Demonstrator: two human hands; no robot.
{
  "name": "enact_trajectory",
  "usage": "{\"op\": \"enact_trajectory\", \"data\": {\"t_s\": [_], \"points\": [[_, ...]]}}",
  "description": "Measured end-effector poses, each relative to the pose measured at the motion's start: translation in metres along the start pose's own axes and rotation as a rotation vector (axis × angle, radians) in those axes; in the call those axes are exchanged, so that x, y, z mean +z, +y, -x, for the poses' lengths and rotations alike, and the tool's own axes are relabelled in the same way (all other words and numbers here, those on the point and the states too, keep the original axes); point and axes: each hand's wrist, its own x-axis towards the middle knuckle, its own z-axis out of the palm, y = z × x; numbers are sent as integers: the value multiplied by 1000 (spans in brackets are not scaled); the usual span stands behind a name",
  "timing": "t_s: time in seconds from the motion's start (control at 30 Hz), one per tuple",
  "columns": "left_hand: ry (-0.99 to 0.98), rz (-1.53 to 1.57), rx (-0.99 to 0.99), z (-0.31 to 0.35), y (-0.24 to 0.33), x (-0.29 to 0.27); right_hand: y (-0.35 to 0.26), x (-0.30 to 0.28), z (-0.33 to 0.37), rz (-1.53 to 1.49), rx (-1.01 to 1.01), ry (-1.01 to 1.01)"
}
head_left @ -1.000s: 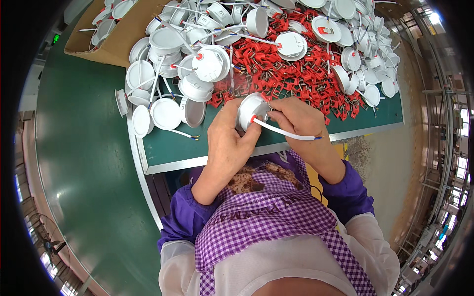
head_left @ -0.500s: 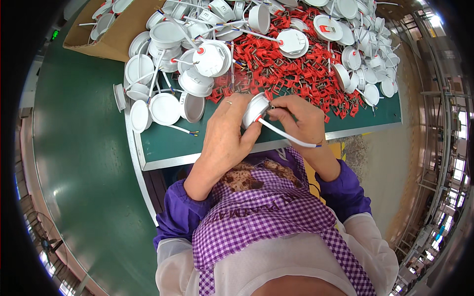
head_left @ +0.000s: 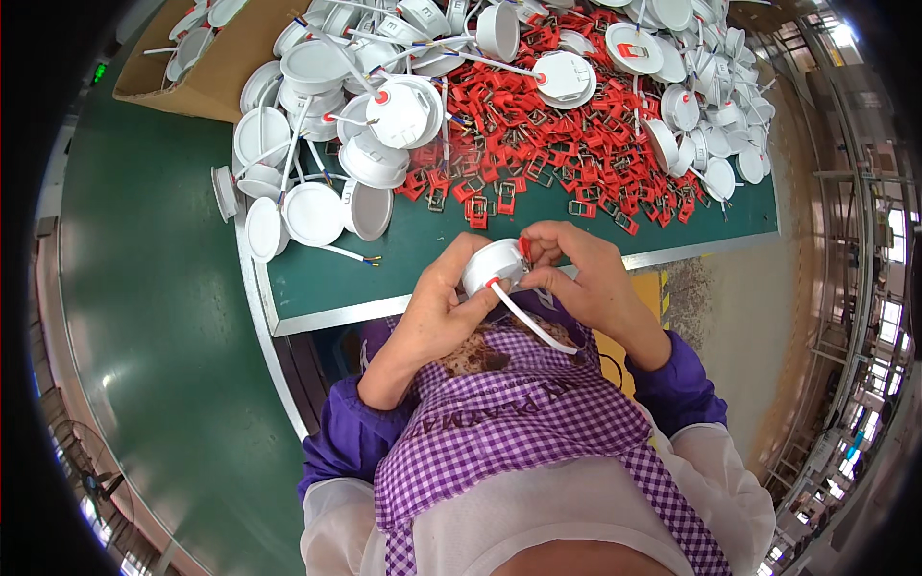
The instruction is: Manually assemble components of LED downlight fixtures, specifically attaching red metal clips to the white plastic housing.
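Note:
A white round downlight [head_left: 493, 267] is closed in my left hand [head_left: 437, 317], which grips its left side with the thumb underneath. From a red grommet on the light, a white cable [head_left: 533, 326] hangs down toward my apron. My right hand [head_left: 594, 280] pinches a small red spring clip [head_left: 524, 247] against the light's right edge; its fingertips partly cover the clip, so I cannot tell how it sits there. Beyond both hands, a heap of red clips with metal springs [head_left: 547, 125] lies on the green table [head_left: 413, 269].
White downlights with cables [head_left: 314, 213] are piled left of the clips, and more lights [head_left: 715, 144] at the right. A cardboard box [head_left: 192, 96] holding further lights stands at the far left. The table's metal edge [head_left: 346, 314] runs just in front of me.
Both hands have come nearer to my body with the downlight, off the edge of the clip heap. The light has tilted, and the red clip at its right edge now shows.

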Motion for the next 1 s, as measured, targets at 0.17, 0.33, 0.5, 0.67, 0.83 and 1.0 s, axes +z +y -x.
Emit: {"op": "enact_trajectory", "data": {"t_s": [0.17,0.33,0.5,0.67,0.83,1.0], "points": [[26,-95,42,7,-5,5,1,6,6,43,37,-6],[68,-112,65,7,0,9,-5,6,4,57,15,2],[-60,159,-62,7,-6,0,-12,4,4,295,-149,-50],[12,64,-30,13,-1,6,-9,12,9,68,48,-2],[36,-49,93,18,2,6,-14,13,11,-128,114,30],[69,144,-60,24,-4,9,-6,16,5,-201,230,-13]]}}
